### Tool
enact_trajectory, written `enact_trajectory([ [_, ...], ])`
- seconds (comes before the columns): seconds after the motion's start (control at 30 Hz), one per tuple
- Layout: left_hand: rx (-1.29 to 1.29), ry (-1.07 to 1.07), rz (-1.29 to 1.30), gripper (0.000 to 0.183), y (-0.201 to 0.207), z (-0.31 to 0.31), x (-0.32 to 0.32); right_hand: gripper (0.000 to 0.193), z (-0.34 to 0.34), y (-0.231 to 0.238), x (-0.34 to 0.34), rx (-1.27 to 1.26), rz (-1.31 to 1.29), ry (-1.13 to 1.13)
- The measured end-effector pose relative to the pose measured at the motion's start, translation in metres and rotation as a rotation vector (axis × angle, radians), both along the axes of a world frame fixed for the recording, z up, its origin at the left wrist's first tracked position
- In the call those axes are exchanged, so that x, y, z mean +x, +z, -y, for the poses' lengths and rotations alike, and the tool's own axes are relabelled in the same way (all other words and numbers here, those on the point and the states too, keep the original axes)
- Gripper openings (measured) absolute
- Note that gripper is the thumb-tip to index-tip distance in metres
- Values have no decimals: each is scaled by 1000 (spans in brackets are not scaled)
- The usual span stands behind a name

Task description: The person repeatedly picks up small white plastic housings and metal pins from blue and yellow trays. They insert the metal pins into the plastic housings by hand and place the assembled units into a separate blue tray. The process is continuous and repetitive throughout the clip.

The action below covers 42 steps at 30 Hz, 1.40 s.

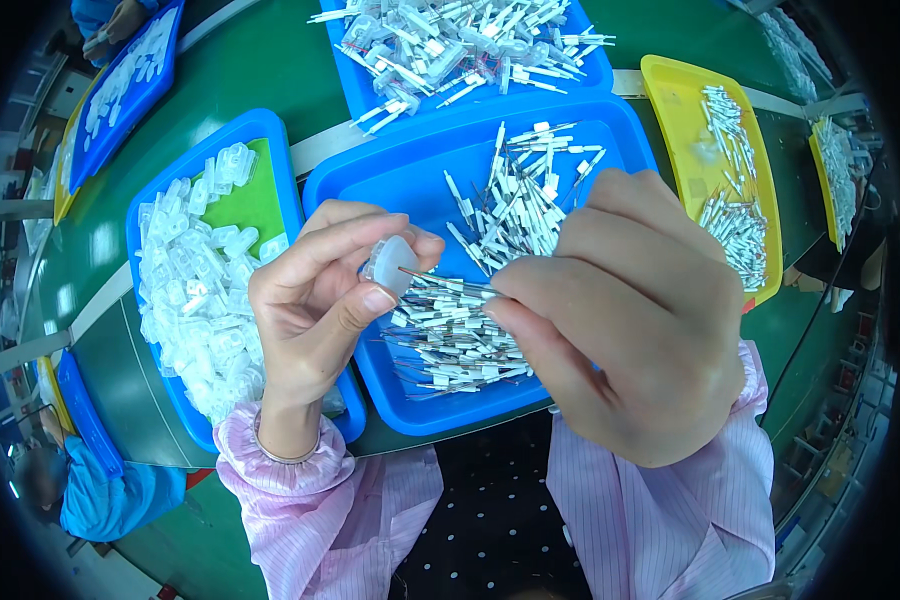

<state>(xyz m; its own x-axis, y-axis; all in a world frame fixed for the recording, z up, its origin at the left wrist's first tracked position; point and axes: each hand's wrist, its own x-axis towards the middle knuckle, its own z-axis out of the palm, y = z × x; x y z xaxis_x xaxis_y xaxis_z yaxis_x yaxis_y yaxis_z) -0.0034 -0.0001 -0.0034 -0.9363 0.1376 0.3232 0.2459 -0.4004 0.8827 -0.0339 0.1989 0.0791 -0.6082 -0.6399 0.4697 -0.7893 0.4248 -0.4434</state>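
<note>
Between the thumb and fingers of my left hand (315,290) sits a translucent plastic cap (398,266), its flat face turned to the right. My right hand (635,310) pinches a thin wire lead (448,284), whose tip reaches the face of the cap. Whether the tip goes inside, I cannot tell. Both hands are above a blue tray (390,180) that holds many white-and-metal wire pieces (515,215). Left of my left hand, another blue tray (288,170) with a green bottom is heaped with clear plastic housings (195,290).
Beyond the middle tray, a further blue tray (345,75) holds housings with wires joined to them. At the right stands a yellow tray (685,120) with more wire pieces. Co-workers' blue sleeves (120,495) show at the left edge. The green table (260,60) lies beneath.
</note>
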Motion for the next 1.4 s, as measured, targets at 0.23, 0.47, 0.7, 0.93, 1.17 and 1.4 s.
enact_trajectory([
  [0.23,66,-10,34,33,3,-4,2,17,7,-15,-9,-98,57,27],
  [0.47,81,29,168,28,-1,-11,8,10,11,-42,-11,-273,227,10],
  [0.7,172,7,204,24,-15,-14,11,8,20,-57,-2,-397,301,-77],
  [0.93,-147,106,-71,27,-11,-14,10,11,21,-62,3,-437,148,-55],
  [1.17,-113,49,128,25,-4,-20,8,6,-7,-52,-3,-387,432,40],
  [1.4,-172,299,261,30,-3,-7,0,16,-162,-61,-52,510,103,-914],
])
